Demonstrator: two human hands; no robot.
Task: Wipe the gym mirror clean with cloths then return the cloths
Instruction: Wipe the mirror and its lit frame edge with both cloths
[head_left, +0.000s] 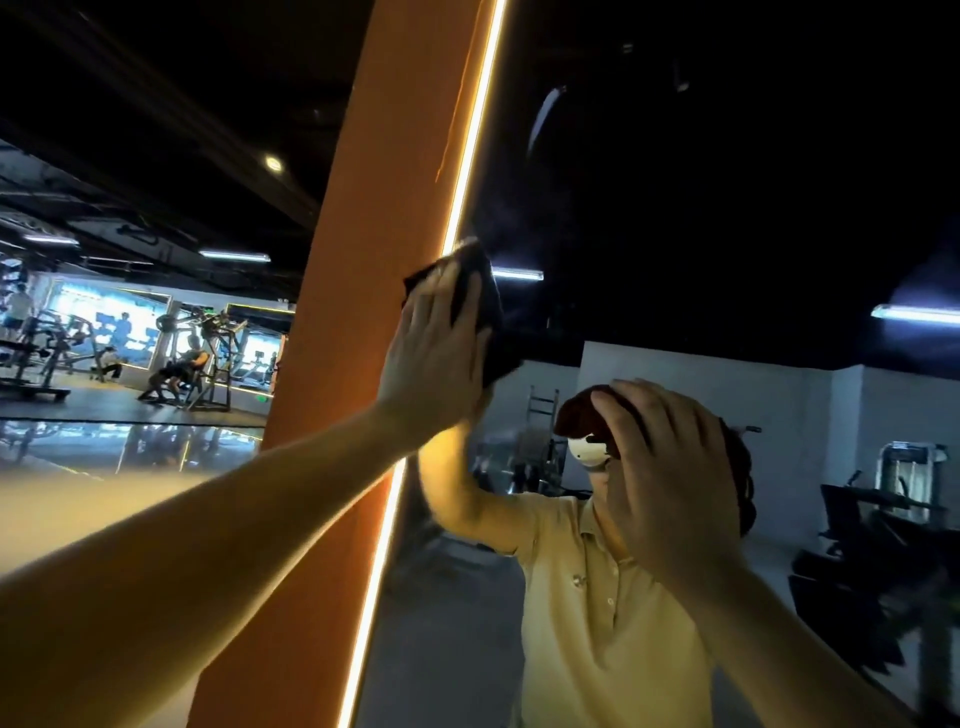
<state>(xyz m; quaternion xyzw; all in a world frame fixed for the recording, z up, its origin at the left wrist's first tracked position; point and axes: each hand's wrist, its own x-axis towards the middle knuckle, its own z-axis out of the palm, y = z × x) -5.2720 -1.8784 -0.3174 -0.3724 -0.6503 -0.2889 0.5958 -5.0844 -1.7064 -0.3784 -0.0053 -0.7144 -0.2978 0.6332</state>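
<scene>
A person stands close to a large gym mirror (727, 218) and has both bare arms raised to it. The left hand (436, 358) lies flat against the glass near the mirror's left edge, with its fingers (457, 301) straight and close together. They press a dark cloth (491, 317) onto the surface. The cloth sticks out above and to the right of the fingers, and its upper corner touches a bright light strip (470, 156) that runs along the mirror's edge.

The right hand (670, 467) is lower and further right, also against the glass. Its fingers are spread and gently curved, pressing on a dark red cloth (574, 410) whose upper left part shows beyond the fingertips. The two cloths are near each other but apart.

The mirror shows the person's reflection in a yellow polo shirt (597, 597), with a small white device (587, 452) at the head and both hands meeting their reflected arms. Grey walls and dark exercise equipment are reflected behind.

Left of the light strip stands a broad orange pillar (358, 270). Beyond it the gym floor holds weight machines (213, 358) with people on them, in front of blue wall panels (114, 322) whose markings are too small to read. Tube lights (234, 255) hang from the black ceiling.
</scene>
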